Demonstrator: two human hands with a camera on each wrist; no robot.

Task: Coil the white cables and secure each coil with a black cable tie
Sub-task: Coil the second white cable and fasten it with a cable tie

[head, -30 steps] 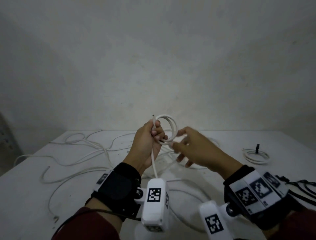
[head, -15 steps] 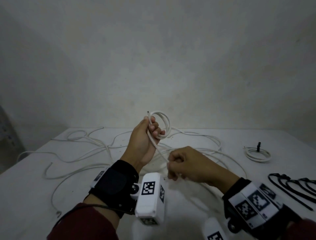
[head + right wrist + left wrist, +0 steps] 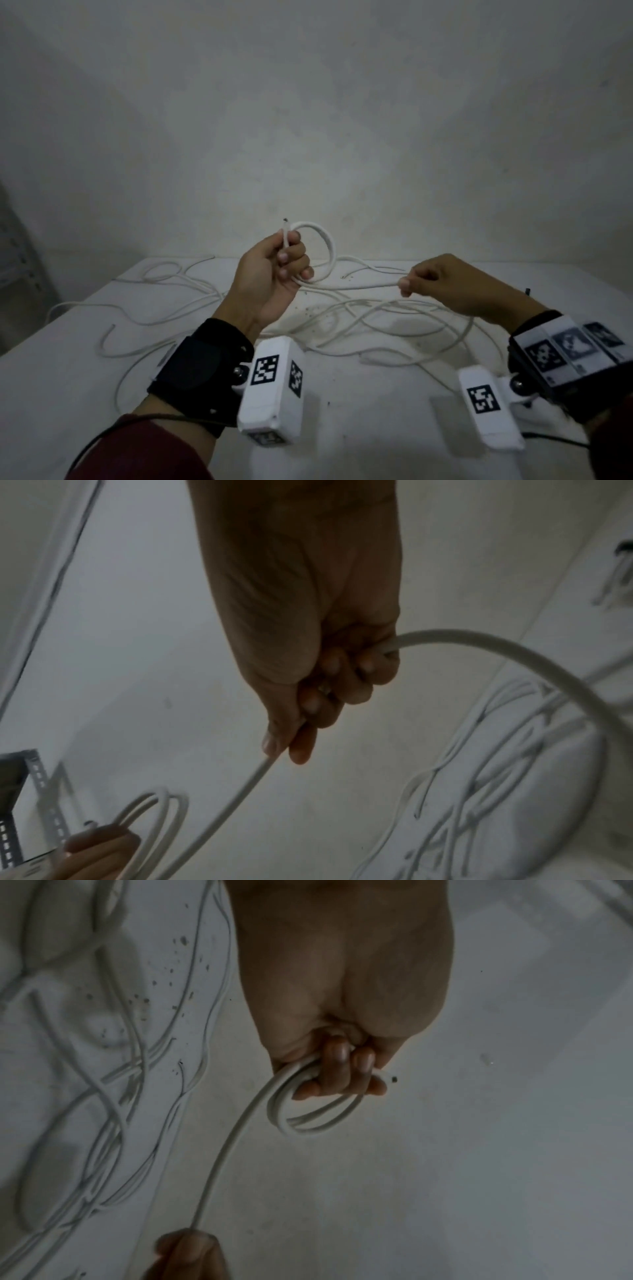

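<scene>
Above the surface strewn with loose cables, our left hand grips a small white coil, its cut end upward. Right of the coil, our right hand pinches the cable's tail, stretched between both hands.

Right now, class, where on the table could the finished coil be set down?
Bare table lies at the near left, outside the loose cables, and nearest the person, between the wrists. The middle, under both hands, is crowded with tangled cable.
</scene>
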